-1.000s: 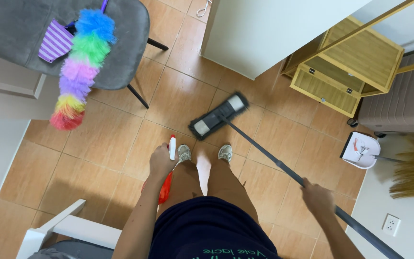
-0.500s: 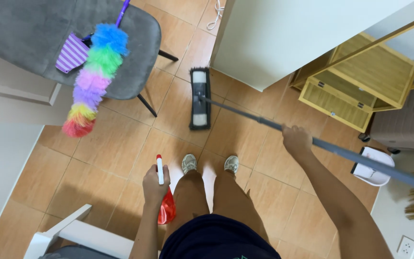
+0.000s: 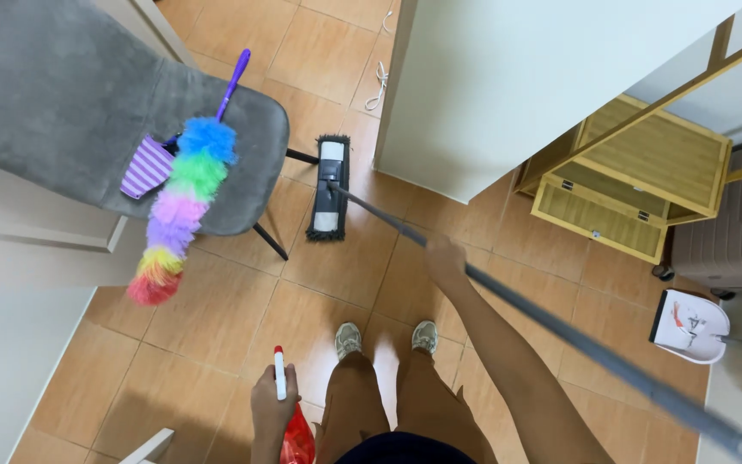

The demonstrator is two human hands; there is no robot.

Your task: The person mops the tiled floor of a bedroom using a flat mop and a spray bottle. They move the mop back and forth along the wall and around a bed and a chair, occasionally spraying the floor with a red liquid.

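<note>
Since half a second ago the mop head (image 3: 328,187) has slid further up the frame and now lies flat on the tan floor tiles (image 3: 216,318) just right of the grey chair (image 3: 88,112), beside its dark leg, in the upper middle of the frame. My right hand (image 3: 444,260) has come along with it and sits at centre frame, fingers clenched around the grey mop pole (image 3: 560,331), which runs from the mop head down to the lower right corner. My left hand (image 3: 272,404), at the bottom of the frame left of my shoes, is wrapped around a red spray bottle (image 3: 295,438) with its white nozzle pointing up.

On the chair seat lies a rainbow feather duster (image 3: 178,215) with a purple handle, its fluffy end hanging over the seat's front edge, and a purple striped cloth (image 3: 146,167) touches it on the left. A white cabinet (image 3: 508,77) fills the upper middle, with a bamboo slatted rack (image 3: 637,180) to its right. A white dustpan (image 3: 689,325) rests at the right edge, near a grey suitcase (image 3: 732,232).
</note>
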